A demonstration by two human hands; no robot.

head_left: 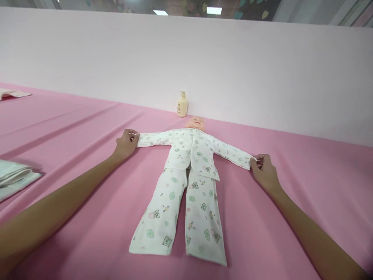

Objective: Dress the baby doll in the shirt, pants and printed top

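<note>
A baby doll (197, 123) lies face up on the pink sheet, its head toward the wall. It wears a white printed baby jacket (182, 149) over matching long pants (171, 202). Both sleeves are stretched out sideways. My left hand (127, 143) pinches the cuff of the sleeve on the left. At the other side, my right hand (264, 170) grips the opposite cuff between thumb and fingers. The doll's hands and feet are hidden inside the clothes. The two pant legs lie flat and slightly apart.
A cream pump bottle (182, 105) stands beyond the doll's head against the white wall (186, 58). Folded white cloth (16, 177) lies at the left edge, with a pale pink cloth (13, 93) farther back. The pink sheet (96, 217) has several creases.
</note>
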